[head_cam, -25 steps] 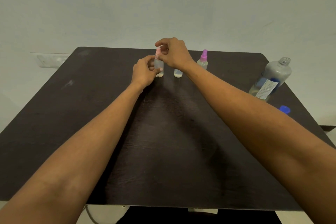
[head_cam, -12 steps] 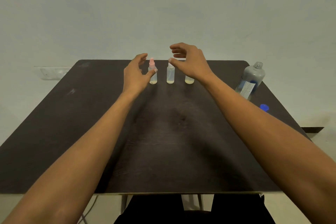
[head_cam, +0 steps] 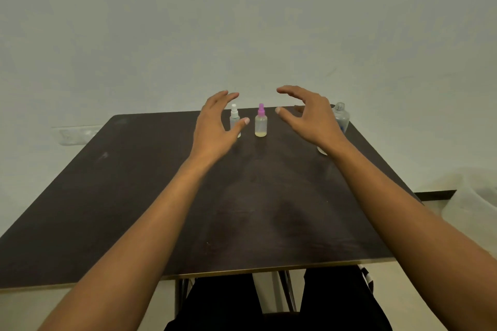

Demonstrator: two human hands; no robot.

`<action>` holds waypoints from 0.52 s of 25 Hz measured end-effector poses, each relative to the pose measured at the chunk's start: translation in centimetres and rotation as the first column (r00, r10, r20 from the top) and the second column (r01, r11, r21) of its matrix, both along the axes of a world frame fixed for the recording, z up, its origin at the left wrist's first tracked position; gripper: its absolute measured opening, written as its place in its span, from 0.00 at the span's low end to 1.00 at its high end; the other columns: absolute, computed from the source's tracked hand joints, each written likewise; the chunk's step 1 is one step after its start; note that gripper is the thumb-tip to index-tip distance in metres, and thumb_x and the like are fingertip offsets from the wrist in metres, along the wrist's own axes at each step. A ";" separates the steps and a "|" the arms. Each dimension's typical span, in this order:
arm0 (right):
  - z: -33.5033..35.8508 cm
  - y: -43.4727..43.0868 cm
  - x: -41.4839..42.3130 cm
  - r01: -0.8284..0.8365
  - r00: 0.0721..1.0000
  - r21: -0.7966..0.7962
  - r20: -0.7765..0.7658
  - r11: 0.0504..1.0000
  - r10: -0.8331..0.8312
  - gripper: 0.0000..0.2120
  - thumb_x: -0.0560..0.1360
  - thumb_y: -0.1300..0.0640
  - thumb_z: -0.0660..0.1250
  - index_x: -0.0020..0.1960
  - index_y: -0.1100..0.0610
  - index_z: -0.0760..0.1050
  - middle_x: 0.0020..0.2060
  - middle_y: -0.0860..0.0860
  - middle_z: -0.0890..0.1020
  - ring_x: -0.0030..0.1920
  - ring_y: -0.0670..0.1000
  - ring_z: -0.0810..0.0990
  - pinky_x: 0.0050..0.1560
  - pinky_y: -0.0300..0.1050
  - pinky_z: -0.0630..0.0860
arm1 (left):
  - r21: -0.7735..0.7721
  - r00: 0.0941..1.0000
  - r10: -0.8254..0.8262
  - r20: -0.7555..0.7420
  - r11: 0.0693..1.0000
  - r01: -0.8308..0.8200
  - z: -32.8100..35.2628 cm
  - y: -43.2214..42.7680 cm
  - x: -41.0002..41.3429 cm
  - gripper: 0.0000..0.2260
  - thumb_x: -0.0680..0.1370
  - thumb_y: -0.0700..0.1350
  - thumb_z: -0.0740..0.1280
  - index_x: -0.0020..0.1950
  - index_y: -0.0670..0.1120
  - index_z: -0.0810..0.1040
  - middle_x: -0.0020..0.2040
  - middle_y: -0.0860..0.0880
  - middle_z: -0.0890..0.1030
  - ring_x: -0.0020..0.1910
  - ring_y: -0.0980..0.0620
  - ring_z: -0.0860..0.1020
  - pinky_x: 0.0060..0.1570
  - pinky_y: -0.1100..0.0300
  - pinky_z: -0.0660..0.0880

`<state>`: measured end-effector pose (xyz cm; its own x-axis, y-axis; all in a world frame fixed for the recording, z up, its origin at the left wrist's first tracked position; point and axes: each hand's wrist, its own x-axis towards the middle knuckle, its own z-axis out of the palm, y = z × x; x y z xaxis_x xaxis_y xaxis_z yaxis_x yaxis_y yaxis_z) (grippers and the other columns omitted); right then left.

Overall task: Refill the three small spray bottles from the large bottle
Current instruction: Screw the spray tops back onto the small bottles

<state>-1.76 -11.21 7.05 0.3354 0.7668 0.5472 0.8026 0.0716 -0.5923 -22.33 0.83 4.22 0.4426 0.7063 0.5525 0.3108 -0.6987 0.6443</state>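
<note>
Purple-topped spray bottle stands upright near the far edge of the table, and it is your marker for everything else. Its top is screwed on and only a thin yellowish layer sits at its bottom, so to my eye this one has yet to be refilled.

Just to the left of the purple-topped spray bottle is the white-topped spray bottle, also upright with its top on. Your thumb covers its lower half, so its level can't be read. The third spray bottle doesn't show at all. It may be behind your left hand, but I can't say.

Well to the right of the purple-topped spray bottle stands the large bottle, neck open with no cap on it, and your right hand partly hides it.

Your left hand hovers left of the marker, fingers spread, gripping nothing; whether the thumb touches the white-topped one I cannot tell. Your right hand hangs to the right, fingers spread wide, also empty.

As it looks, at least one fill is left: top off, pour, top back on.
</note>
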 end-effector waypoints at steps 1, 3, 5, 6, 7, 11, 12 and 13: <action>-0.1 -1.0 0.0 0.010 1.000 0.002 0.008 1.000 -0.010 0.22 0.80 0.49 0.73 0.73 0.48 0.77 0.75 0.47 0.77 0.76 0.47 0.73 0.75 0.52 0.74 | 0.014 1.000 -0.004 -0.014 1.000 0.004 0.2 -0.9 0.3 0.28 0.79 0.54 0.76 0.78 0.57 0.73 0.80 0.54 0.68 0.79 0.54 0.67 0.77 0.50 0.67; -0.4 -2.6 -0.1 0.038 0.998 -0.009 0.044 0.999 -0.037 0.24 0.80 0.48 0.73 0.75 0.47 0.76 0.79 0.49 0.72 0.79 0.49 0.69 0.79 0.55 0.68 | 0.044 0.999 -0.010 -0.043 0.999 0.011 0.5 -2.4 0.9 0.31 0.78 0.55 0.77 0.79 0.57 0.71 0.82 0.54 0.65 0.81 0.52 0.64 0.80 0.43 0.63; -0.8 -4.2 -0.1 0.065 0.995 -0.017 0.081 0.998 -0.063 0.27 0.79 0.48 0.74 0.77 0.47 0.74 0.80 0.48 0.70 0.80 0.48 0.67 0.80 0.51 0.65 | 0.077 0.998 -0.016 -0.064 0.997 0.021 0.7 -3.8 1.2 0.33 0.77 0.55 0.77 0.80 0.57 0.69 0.83 0.54 0.64 0.82 0.52 0.61 0.80 0.38 0.62; -1.1 -5.0 0.0 0.078 0.993 -0.015 0.090 0.997 -0.076 0.28 0.79 0.47 0.74 0.77 0.47 0.73 0.80 0.48 0.69 0.80 0.48 0.67 0.80 0.45 0.63 | 0.093 0.997 -0.020 -0.070 0.995 0.026 0.8 -4.4 1.4 0.34 0.77 0.56 0.77 0.81 0.57 0.68 0.83 0.54 0.64 0.83 0.52 0.60 0.80 0.39 0.61; -1.4 -5.7 0.0 0.090 0.992 -0.009 0.095 0.996 -0.088 0.29 0.79 0.47 0.75 0.78 0.47 0.72 0.80 0.47 0.69 0.80 0.47 0.67 0.78 0.40 0.61 | 0.108 0.997 -0.024 -0.074 0.994 0.032 0.7 -5.0 1.5 0.34 0.77 0.56 0.77 0.81 0.58 0.67 0.83 0.55 0.63 0.83 0.53 0.59 0.81 0.40 0.60; -2.4 -7.9 -0.3 0.116 0.988 0.033 0.098 0.993 -0.118 0.29 0.78 0.47 0.76 0.77 0.47 0.72 0.80 0.47 0.70 0.79 0.46 0.67 0.70 0.20 0.50 | 0.153 0.996 -0.052 -0.070 0.986 0.063 0.0 -7.0 1.9 0.35 0.77 0.57 0.77 0.81 0.58 0.67 0.83 0.55 0.64 0.83 0.54 0.60 0.75 0.76 0.43; -2.5 -8.3 -0.3 0.120 0.988 0.036 0.099 0.992 -0.123 0.29 0.78 0.47 0.75 0.78 0.47 0.72 0.80 0.47 0.70 0.79 0.46 0.67 0.69 0.19 0.48 | 0.152 0.996 -0.055 -0.069 0.986 0.065 -0.2 -7.3 2.0 0.35 0.77 0.57 0.77 0.81 0.57 0.67 0.82 0.54 0.65 0.82 0.54 0.61 0.69 0.82 0.42; -2.7 -8.6 -0.4 0.125 0.987 0.034 0.098 0.992 -0.127 0.30 0.78 0.47 0.75 0.78 0.47 0.72 0.80 0.47 0.70 0.80 0.46 0.67 0.69 0.20 0.48 | 0.146 0.996 -0.057 -0.068 0.987 0.067 -0.5 -7.6 2.1 0.35 0.77 0.57 0.77 0.81 0.57 0.67 0.82 0.55 0.66 0.82 0.54 0.61 0.67 0.82 0.44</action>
<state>-2.12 -19.80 4.39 0.3708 0.7061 0.6032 0.8614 -0.0187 -0.5077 -20.25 -6.75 3.77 0.5206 0.5892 0.6179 0.3012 -0.8039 0.5129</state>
